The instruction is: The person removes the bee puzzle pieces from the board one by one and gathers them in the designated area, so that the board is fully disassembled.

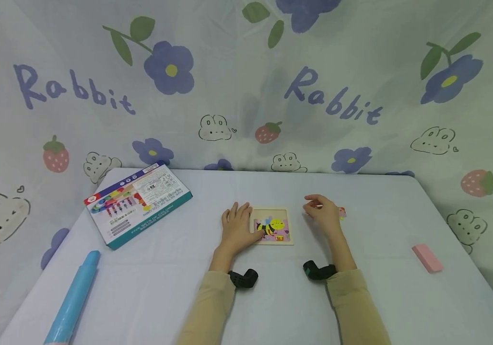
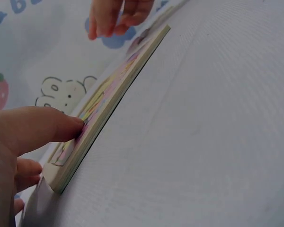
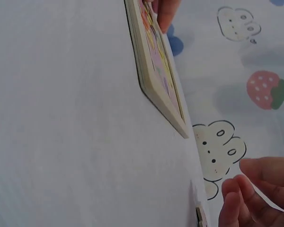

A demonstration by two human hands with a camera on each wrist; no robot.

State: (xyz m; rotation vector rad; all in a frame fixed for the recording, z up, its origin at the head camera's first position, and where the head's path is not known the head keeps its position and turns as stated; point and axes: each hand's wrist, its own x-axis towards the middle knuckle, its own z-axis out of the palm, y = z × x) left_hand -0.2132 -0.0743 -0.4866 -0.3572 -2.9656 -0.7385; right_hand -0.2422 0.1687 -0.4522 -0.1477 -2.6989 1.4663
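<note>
A small square wooden jigsaw puzzle (image 1: 282, 238) lies flat on the table, with a yellow and black bee on pink and a bare wooden strip along its far side. My left hand (image 1: 238, 231) is at its left edge, fingers stretched forward. In the left wrist view, the thumb (image 2: 52, 124) presses on the picture near the frame's edge. To the right of the puzzle my right hand (image 1: 325, 215) hovers, fingers loosely bent, nothing visible between them. A red puzzle piece (image 1: 342, 211) lies just beyond that hand, partly hidden by it.
At the back left lies a flat printed toy box (image 1: 140, 206). A light blue tube-shaped object (image 1: 74, 297) lies at the front left. A pink block (image 1: 428, 258) is on the right side of the white table (image 1: 380, 230). A patterned curtain (image 1: 238, 86) hangs behind the table.
</note>
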